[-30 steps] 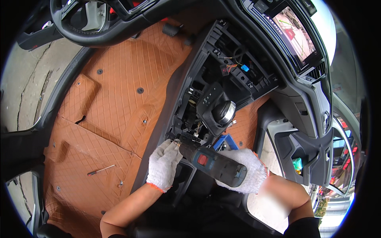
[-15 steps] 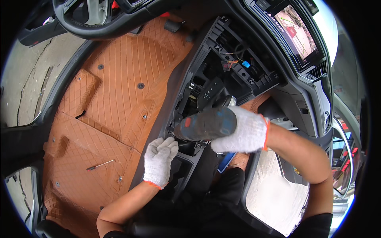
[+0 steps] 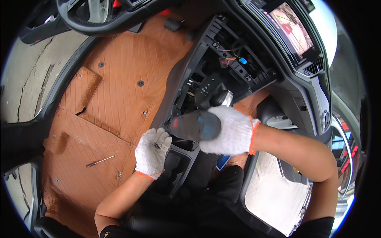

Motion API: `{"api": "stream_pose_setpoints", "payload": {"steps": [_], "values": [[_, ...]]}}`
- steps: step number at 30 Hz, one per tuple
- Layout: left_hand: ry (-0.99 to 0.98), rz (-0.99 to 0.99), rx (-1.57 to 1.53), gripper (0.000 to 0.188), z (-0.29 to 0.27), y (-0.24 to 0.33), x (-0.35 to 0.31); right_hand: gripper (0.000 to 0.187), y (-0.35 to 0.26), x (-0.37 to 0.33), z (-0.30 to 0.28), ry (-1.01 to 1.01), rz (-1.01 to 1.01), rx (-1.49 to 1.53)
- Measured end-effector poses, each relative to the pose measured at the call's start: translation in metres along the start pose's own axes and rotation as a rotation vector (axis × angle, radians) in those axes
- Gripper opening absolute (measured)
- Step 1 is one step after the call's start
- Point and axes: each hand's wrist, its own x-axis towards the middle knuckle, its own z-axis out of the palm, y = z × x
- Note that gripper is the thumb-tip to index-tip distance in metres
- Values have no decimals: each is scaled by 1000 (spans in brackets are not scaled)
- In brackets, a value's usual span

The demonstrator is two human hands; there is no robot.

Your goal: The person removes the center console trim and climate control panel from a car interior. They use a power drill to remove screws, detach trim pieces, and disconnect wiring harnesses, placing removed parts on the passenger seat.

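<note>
My right hand [image 3: 234,130], in a white knit glove with an orange cuff, grips a dark cordless drill [image 3: 194,126] from the right. The drill points left, its front end over the left side of the opened centre console [image 3: 190,155]. Beside that end is my left hand [image 3: 151,154], gloved the same way. Its fingers are curled together, and whatever they may hold is too small to make out. The drill's tip and the spot under it are hidden. Just beyond the drill stands the gear lever [image 3: 223,98], next to a black panel [image 3: 209,90].
A loose blue connector [image 3: 243,60] and wires lie in the console's far opening. A screwdriver [image 3: 100,161] rests on the quilted brown floor mat [image 3: 123,75] at left. The steering wheel [image 3: 79,27] is far left, a lit screen [image 3: 291,31] far right. A blue flat object [image 3: 223,162] lies near my leg.
My right hand and the drill have shifted left and slightly nearer. My left hand has moved left and a little farther away, its fingers still curled. The view has moved slightly.
</note>
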Motion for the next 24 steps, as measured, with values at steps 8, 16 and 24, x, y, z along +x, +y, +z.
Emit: {"api": "stream_pose_setpoints", "payload": {"steps": [8,16,24], "values": [[-182,29,140,45,2,1,5,35,22,-32,-20,-54,-12,183],[-107,10,407,35,19,11,-2,40,70,-118,27,112,28,612],[-304,-97,623,38,17,18,-9,40,102,-183,99,91,299,826]]}}
